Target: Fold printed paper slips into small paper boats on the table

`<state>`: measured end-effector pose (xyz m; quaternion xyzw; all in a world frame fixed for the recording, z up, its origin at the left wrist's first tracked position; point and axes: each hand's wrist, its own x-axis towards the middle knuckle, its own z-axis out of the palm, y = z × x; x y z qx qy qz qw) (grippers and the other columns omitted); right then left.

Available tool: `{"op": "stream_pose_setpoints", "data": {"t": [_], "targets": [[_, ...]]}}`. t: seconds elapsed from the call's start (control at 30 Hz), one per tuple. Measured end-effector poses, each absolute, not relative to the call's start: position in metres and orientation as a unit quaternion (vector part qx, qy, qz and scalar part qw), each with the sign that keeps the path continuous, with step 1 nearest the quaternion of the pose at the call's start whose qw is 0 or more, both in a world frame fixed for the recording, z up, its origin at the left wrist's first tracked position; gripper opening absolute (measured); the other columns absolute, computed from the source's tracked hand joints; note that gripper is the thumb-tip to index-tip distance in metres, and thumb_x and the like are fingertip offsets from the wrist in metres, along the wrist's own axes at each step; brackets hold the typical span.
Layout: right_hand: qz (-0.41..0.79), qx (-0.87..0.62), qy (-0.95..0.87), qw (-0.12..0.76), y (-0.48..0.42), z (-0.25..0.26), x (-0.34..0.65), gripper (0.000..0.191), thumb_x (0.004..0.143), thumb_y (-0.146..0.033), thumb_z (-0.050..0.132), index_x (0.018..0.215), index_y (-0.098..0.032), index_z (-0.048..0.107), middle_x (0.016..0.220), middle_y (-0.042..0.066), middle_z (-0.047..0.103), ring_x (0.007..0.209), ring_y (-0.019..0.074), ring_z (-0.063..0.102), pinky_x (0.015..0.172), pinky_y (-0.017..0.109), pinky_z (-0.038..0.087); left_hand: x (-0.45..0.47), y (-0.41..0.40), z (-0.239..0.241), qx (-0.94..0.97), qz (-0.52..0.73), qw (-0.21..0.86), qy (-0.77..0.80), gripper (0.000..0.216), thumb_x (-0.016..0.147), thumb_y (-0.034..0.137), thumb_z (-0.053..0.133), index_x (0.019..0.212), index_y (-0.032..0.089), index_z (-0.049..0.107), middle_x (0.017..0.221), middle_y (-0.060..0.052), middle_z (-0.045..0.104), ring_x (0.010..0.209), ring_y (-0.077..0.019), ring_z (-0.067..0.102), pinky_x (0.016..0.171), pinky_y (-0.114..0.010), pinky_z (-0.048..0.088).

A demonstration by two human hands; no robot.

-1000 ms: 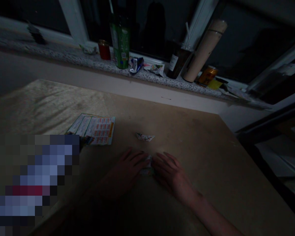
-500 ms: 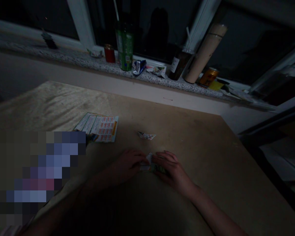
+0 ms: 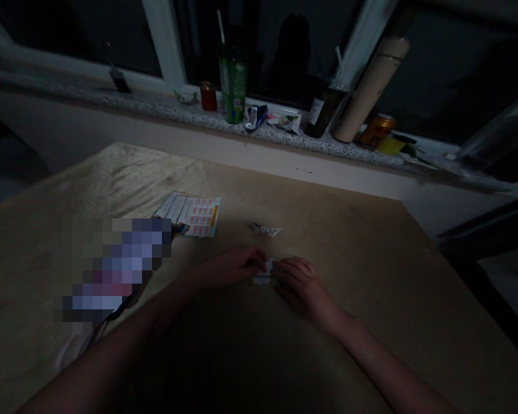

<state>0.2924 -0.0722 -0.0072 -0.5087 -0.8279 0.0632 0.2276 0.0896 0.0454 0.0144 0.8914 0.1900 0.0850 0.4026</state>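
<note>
In dim light, a small folded piece of printed paper [image 3: 262,281] lies flat on the table between my hands. My left hand [image 3: 237,268] has its fingers bent and closed at the paper's upper left edge. The fingers of my right hand [image 3: 301,282] lie close together over the right end of the paper, holding it and covering part of it. A little beyond them rests a small folded paper boat [image 3: 266,230], touched by neither hand.
Printed leaflets [image 3: 202,217] lie left of the boat. Nearer on the left is a blurred-out device [image 3: 129,261] with a cable. Along the windowsill [image 3: 155,109] stand a green cup [image 3: 233,86], a red jar [image 3: 208,96], a dark bottle [image 3: 323,115], a tall flask [image 3: 369,92] and a can [image 3: 377,131].
The view has shifted, so the scene sits further right. My left fingers have moved on the paper's upper edge, and more of its near printed edge shows. My right hand stays over its right end.
</note>
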Motion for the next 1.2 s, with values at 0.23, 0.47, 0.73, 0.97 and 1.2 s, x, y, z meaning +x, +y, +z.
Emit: {"op": "stream_pose_setpoints", "data": {"t": [0.23,0.47,0.73,0.97,1.2], "targets": [[0.075,-0.491,-0.829,0.258,-0.066,-0.009,0.294,0.030,0.083,-0.026,0.060,0.113,-0.021,0.059,0.112,0.009,0.063,0.108,0.0237,0.053,0.096,0.045,0.038,0.095,0.026,0.009,0.942,0.101,0.259,0.189,0.028,0.078,0.038,0.064,0.098,0.018,0.058,0.106,-0.006,0.055,0.103,-0.0260,0.049,0.094,-0.040,0.031],[0.098,-0.483,-0.827,0.270,-0.064,-0.009,0.296,0.036,0.082,-0.029,0.062,0.117,-0.023,0.058,0.111,0.008,0.065,0.108,0.0230,0.053,0.096,0.044,0.036,0.095,0.023,0.008,0.963,0.103,0.189,0.166,0.025,0.084,0.039,0.059,0.097,0.018,0.058,0.103,-0.006,0.055,0.100,-0.0246,0.050,0.092,-0.037,0.033],[0.151,-0.487,-0.802,0.310,-0.065,-0.007,0.301,0.028,0.082,-0.027,0.062,0.110,-0.025,0.062,0.109,0.006,0.065,0.108,0.0230,0.052,0.093,0.042,0.038,0.093,0.029,0.007,0.964,0.102,0.180,0.165,0.022,0.089,0.038,0.052,0.100,0.021,0.059,0.106,-0.004,0.056,0.102,-0.0216,0.051,0.092,-0.034,0.034],[0.107,-0.543,-0.771,0.314,-0.064,-0.011,0.303,0.011,0.086,-0.028,0.058,0.080,-0.019,0.060,0.080,0.005,0.061,0.084,0.0206,0.054,0.079,0.036,0.041,0.098,0.030,0.002,0.962,0.105,0.178,0.180,0.018,0.094,0.031,0.046,0.097,0.020,0.059,0.100,-0.002,0.058,0.096,-0.0185,0.053,0.089,-0.032,0.036],[-0.027,-0.587,-0.791,0.173,-0.062,-0.013,0.293,0.018,0.092,-0.030,0.046,0.082,-0.019,0.056,0.082,0.008,0.058,0.085,0.0240,0.050,0.084,0.040,0.037,0.104,0.029,-0.001,0.958,0.102,0.175,0.204,0.019,0.094,0.028,0.043,0.097,0.017,0.058,0.099,-0.005,0.059,0.093,-0.0201,0.054,0.087,-0.034,0.038]]}}
